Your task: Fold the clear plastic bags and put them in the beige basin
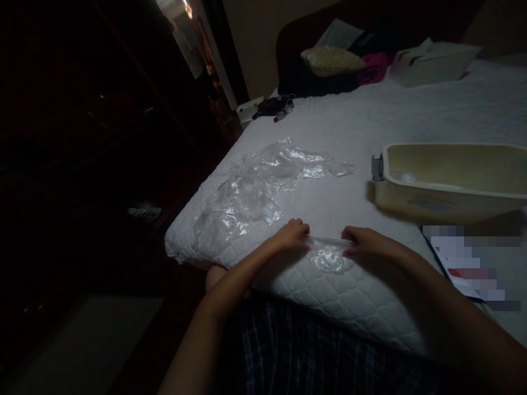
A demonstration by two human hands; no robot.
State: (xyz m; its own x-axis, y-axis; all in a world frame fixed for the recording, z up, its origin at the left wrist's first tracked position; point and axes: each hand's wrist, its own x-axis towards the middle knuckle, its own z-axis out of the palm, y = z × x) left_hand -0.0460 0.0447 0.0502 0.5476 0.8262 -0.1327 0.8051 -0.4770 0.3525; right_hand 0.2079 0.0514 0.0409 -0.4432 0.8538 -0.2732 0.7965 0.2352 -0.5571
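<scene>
A small clear plastic bag (328, 257) is stretched between my two hands, just above the near edge of the bed. My left hand (293, 235) pinches its left end, fingers closed. At the other end, my right hand (359, 240) grips the bag between thumb and fingers. The bag's upper edge runs fairly straight from hand to hand, and its crinkled lower part hangs toward me. Beyond my left hand, several crumpled clear plastic bags (255, 192) lie in a loose, shiny heap on the white quilted bed cover (321, 208).
A cream plastic bin (448, 192) lies on the bed at right, with some clear plastic inside. Below it is a partly blurred printed item (465, 269). Toward the headboard are a white box (432, 63), a magenta roll (374, 68) and a yellowish pillow-like bundle (331, 60). Dark furniture stands left.
</scene>
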